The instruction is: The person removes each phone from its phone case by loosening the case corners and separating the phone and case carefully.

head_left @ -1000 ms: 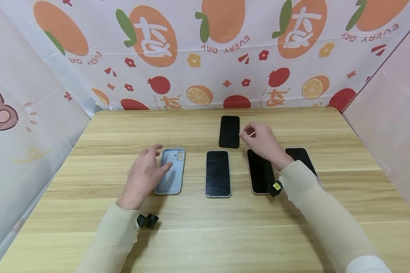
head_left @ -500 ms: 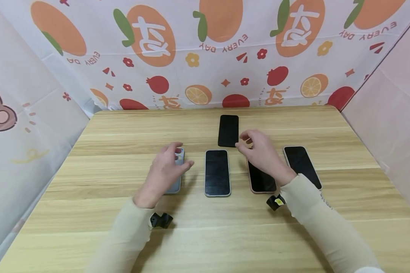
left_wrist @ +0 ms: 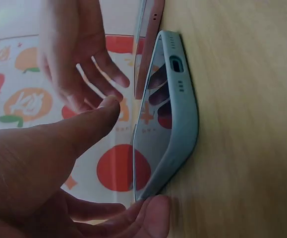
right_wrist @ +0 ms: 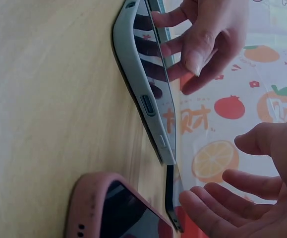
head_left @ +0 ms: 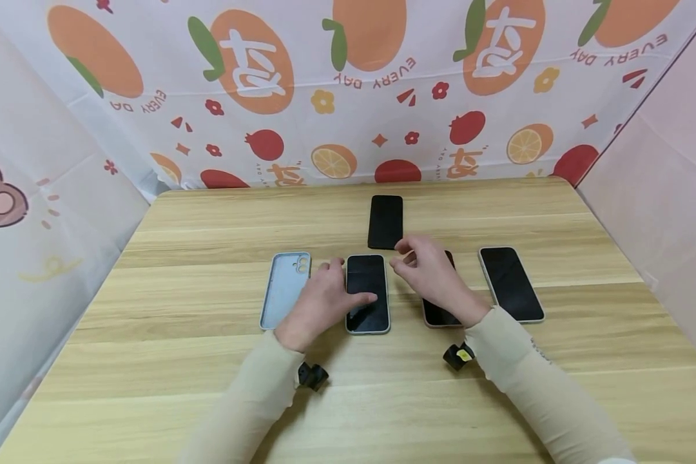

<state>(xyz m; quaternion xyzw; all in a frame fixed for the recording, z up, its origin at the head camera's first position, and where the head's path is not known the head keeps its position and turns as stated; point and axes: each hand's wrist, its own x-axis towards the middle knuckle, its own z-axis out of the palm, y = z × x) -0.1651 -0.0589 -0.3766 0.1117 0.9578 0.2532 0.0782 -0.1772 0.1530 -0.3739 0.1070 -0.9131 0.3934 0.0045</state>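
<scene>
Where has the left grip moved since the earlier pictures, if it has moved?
Yes: against the unmoved light blue case, the left grip has moved right, to the phone beside that case.

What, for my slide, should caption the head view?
Left grip over light-cased phone, right grip over pink-cased phone.

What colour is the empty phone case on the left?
The empty phone case is light blue; the head view shows it best.

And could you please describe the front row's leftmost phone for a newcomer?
On the wooden table, find the nearer row. Between the empty blue case and the pink-cased phone lies the pale-cased phone, the only one with the left hand over it.
</scene>
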